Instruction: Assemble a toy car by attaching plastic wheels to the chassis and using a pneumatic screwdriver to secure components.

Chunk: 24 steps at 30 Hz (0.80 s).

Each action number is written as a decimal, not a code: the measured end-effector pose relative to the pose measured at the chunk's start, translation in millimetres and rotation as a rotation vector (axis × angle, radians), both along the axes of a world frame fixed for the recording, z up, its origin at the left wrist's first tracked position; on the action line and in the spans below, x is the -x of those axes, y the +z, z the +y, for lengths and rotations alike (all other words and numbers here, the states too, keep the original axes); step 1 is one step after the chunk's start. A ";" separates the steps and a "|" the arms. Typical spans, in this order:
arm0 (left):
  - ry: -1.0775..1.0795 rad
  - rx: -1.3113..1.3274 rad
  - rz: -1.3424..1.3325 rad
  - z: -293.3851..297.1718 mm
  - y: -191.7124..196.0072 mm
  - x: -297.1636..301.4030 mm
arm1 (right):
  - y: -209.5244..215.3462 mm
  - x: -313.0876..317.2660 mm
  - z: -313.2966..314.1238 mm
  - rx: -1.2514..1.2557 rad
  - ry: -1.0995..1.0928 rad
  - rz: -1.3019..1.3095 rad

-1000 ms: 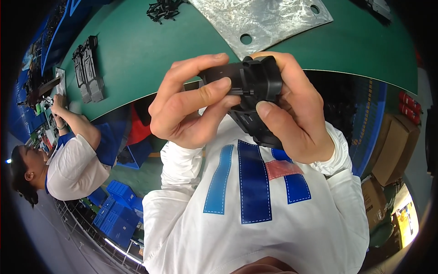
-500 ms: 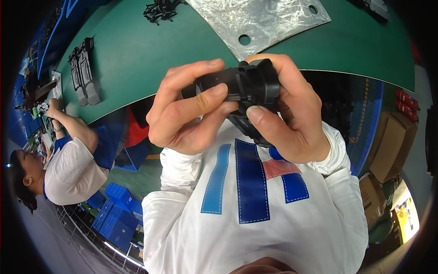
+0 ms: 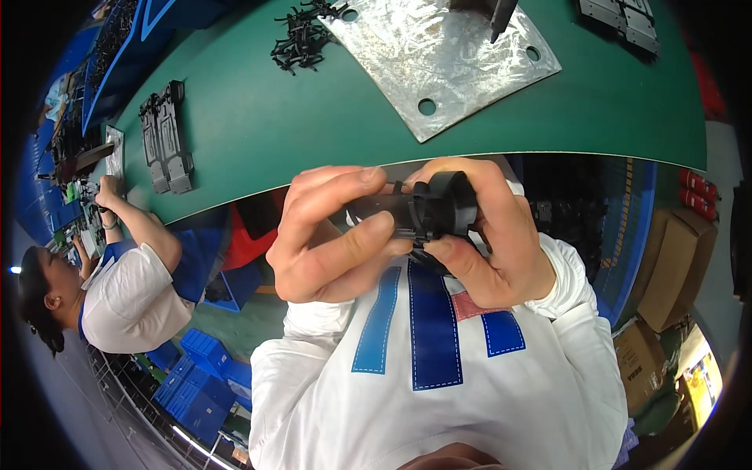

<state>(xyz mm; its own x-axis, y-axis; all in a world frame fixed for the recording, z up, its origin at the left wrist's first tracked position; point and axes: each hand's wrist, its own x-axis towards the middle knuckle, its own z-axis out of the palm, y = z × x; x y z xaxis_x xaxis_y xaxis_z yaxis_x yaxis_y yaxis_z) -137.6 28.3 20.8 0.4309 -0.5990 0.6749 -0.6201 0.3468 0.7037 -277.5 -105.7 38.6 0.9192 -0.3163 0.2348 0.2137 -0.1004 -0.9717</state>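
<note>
Between my two hands, just off the near edge of the green table, is a black plastic part (image 3: 423, 210) with a round, ring-like right end. My left hand (image 3: 329, 235) pinches its left end between thumb and fingers. Wrapped round the ring end is my right hand (image 3: 501, 235), its thumb pressing from below and its fingers over the top. Part of the black piece is hidden behind my fingers, and its exact kind cannot be made out.
On the green table (image 3: 251, 133) lie a metal plate with holes (image 3: 462, 78), a pile of small black parts (image 3: 301, 43) and flat black parts at left (image 3: 166, 137) and far right (image 3: 627, 23). A co-worker (image 3: 117, 290) works at left. Cardboard boxes (image 3: 677, 266) stand at right.
Both hands have come lower and closer to my body with the black part, which is turned so its round end shows more. The table sits further into view.
</note>
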 end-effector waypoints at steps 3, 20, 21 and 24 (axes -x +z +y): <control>0.013 -0.019 -0.031 -1.3 1.6 0.6 | 0.1 -0.1 -1.6 0.026 -0.015 -0.003; 0.044 -0.073 -0.044 -5.1 8.1 9.4 | 6.0 5.6 4.7 -0.092 -0.043 0.048; 0.057 -0.073 -0.044 -4.6 8.0 10.4 | 5.9 5.1 5.2 -0.090 -0.045 0.044; 0.059 -0.077 -0.030 -3.0 8.0 9.8 | 2.8 3.5 7.4 -0.073 -0.085 0.046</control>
